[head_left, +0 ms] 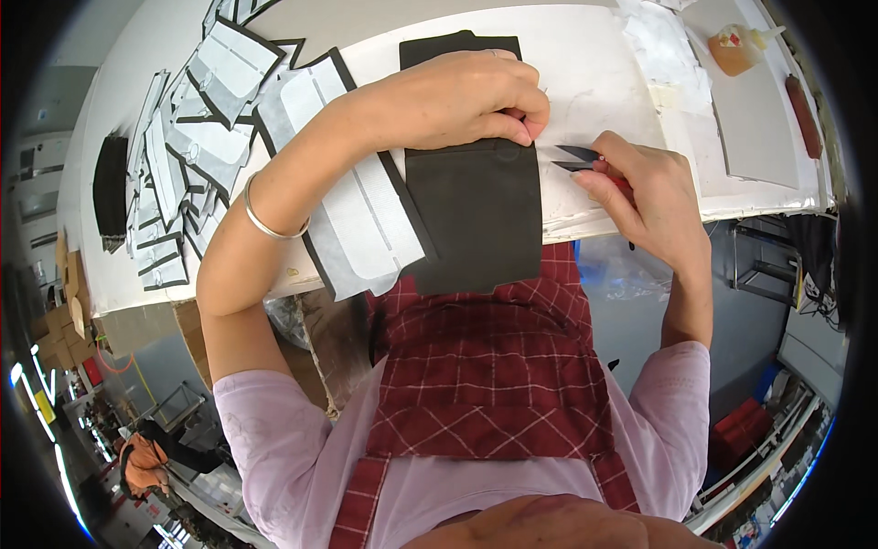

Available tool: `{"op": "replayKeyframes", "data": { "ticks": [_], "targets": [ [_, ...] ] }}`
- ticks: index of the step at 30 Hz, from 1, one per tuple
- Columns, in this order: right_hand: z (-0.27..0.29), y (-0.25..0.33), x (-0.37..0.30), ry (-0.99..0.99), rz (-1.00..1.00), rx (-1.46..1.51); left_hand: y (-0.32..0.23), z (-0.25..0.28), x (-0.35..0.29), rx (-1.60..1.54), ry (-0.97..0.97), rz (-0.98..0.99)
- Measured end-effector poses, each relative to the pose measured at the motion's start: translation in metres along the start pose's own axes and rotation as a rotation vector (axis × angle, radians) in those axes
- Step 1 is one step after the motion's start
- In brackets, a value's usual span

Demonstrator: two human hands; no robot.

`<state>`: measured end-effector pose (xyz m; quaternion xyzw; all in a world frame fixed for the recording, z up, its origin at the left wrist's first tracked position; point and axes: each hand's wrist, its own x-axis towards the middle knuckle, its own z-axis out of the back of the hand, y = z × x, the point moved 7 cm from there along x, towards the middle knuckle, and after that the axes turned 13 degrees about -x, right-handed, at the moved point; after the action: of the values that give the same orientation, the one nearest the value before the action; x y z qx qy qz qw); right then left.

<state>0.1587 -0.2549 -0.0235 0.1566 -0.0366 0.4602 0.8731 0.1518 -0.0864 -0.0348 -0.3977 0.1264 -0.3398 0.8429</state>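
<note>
A black panel of leather-like material (476, 215) lies on the white table, its near end hanging over the front edge against my apron. Across its upper part reaches my left hand (476, 96), thumb and fingertips pinched together at the panel's right edge. Whatever sits between those fingertips is too small or hidden to make out. To the right, my right hand (636, 183) grips red-handled thread snips (576, 154). Their dark blades are apart and point left at the pinch, a short gap from it. Under my left forearm lies a white-backed panel with black edges (361, 215), next to the black one.
Several similar white-backed pieces (215, 137) are heaped on the table's left side, beside a dark stack of strips (111, 192). At the far right stand a bottle of amber liquid (736, 50) and a dark red bar-shaped object (803, 117). The table's front edge (622, 224) runs close to me.
</note>
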Motion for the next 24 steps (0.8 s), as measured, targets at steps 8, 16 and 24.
{"op": "replayKeyframes", "data": {
  "ticks": [8, 16, 24],
  "targets": [
    [-0.006, 0.006, 0.015, 0.096, 0.086, -0.133, 0.007, 0.001, -0.009, -0.131, -0.078, 0.010],
    [-0.004, 0.011, 0.023, 0.105, 0.101, -0.131, 0.007, -0.001, -0.009, -0.135, -0.059, -0.024],
    [-0.008, 0.012, 0.032, 0.108, 0.116, -0.123, 0.012, 0.000, -0.011, -0.206, -0.101, -0.017]
  ]
}}
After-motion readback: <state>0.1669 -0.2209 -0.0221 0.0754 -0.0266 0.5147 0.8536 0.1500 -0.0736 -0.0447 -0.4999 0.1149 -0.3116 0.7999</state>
